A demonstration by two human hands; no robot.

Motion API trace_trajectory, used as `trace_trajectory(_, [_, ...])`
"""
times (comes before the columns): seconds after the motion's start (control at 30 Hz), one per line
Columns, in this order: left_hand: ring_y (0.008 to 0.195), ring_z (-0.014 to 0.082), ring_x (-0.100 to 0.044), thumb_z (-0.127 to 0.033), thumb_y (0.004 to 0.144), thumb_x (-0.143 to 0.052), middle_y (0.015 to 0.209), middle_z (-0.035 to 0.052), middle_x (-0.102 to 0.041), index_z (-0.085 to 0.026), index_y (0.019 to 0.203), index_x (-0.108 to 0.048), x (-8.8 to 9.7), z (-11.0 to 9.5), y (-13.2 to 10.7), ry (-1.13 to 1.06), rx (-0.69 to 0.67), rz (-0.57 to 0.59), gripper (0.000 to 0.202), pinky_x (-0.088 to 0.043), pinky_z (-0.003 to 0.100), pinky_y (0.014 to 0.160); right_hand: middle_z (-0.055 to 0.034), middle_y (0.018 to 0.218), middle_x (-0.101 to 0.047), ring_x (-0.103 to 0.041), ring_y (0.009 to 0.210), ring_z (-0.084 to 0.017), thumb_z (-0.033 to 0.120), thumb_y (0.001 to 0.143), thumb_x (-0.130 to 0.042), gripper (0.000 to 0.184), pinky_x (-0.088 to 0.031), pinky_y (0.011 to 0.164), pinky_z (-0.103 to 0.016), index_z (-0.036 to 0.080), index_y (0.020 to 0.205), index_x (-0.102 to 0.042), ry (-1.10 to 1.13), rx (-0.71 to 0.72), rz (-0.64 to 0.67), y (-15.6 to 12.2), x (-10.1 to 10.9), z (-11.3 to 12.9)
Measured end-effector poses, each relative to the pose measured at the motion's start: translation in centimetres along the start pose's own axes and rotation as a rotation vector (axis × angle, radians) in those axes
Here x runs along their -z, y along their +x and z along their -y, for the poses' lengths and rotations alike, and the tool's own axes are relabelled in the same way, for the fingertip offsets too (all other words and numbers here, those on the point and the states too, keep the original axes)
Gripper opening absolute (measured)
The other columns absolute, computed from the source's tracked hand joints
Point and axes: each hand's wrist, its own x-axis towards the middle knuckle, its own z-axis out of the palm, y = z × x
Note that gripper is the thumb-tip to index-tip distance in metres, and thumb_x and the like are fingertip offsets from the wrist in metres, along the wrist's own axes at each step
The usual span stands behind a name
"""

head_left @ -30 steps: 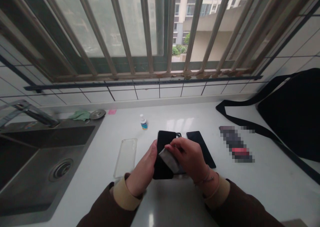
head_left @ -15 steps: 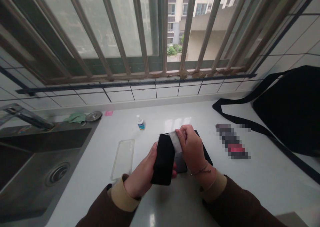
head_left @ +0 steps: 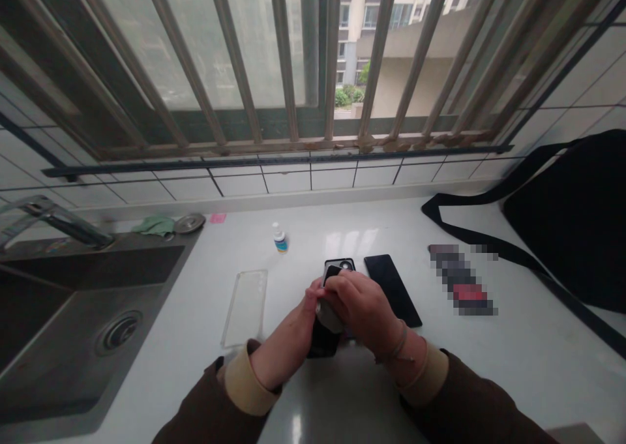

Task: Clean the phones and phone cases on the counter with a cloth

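Note:
My left hand (head_left: 288, 323) grips a black smartphone (head_left: 320, 340) from below, with its camera bump (head_left: 340, 265) showing at the far end. My right hand (head_left: 362, 307) sits over the phone and pinches a grey cloth (head_left: 325, 317) against it. Much of the phone is hidden behind my fingers. Just right of my right hand, a second black smartphone (head_left: 394, 291) lies flat on the white counter (head_left: 313, 392). To the left of my hands lies a clear phone case (head_left: 245, 308). A small bottle with a white cap (head_left: 280, 238) stands beyond them.
A steel sink (head_left: 83, 326) with a drain and faucet (head_left: 61, 219) fills the left side. A green cloth (head_left: 155, 225) lies behind it. A black bag (head_left: 570, 222) and its strap lie at right, beside a pixelated object (head_left: 462, 281). A barred window runs along the back.
My right hand has moved from the phone's top edge onto its body, carrying the cloth with it. The phone now lies lower in my left hand, and the second phone is uncovered.

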Motion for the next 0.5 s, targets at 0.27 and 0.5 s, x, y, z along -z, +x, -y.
trace_trajectory(0.27, [0.078, 0.0267, -0.079, -0.079, 0.104, -0.040, 0.098, 0.0125, -0.082, -0.024, 0.149, -0.062, -0.6, -0.3, -0.7, 0.032, 0.284, 0.043, 0.075, -0.064, 0.037, 0.071, -0.0046, 0.084, -0.065, -0.058, 0.073, -0.020, 0.037, 0.113, -0.056, 0.024, -0.043, 0.068, -0.032, 0.025, 0.093, -0.063, -0.151, -0.366, -0.191, 0.7, 0.9, -1.5])
trace_trajectory(0.5, [0.088, 0.0284, -0.082, -0.073, 0.107, -0.044, 0.104, 0.0223, -0.083, -0.009, 0.123, -0.075, -0.4, -1.6, 0.5, -0.321, 0.262, -0.192, 0.072, -0.066, 0.040, 0.085, -0.0038, 0.084, -0.064, -0.056, 0.070, -0.019, 0.037, 0.114, -0.052, 0.024, -0.042, 0.065, -0.032, 0.026, 0.093, -0.058, -0.106, -0.361, -0.228, 0.9, 1.3, -2.2])
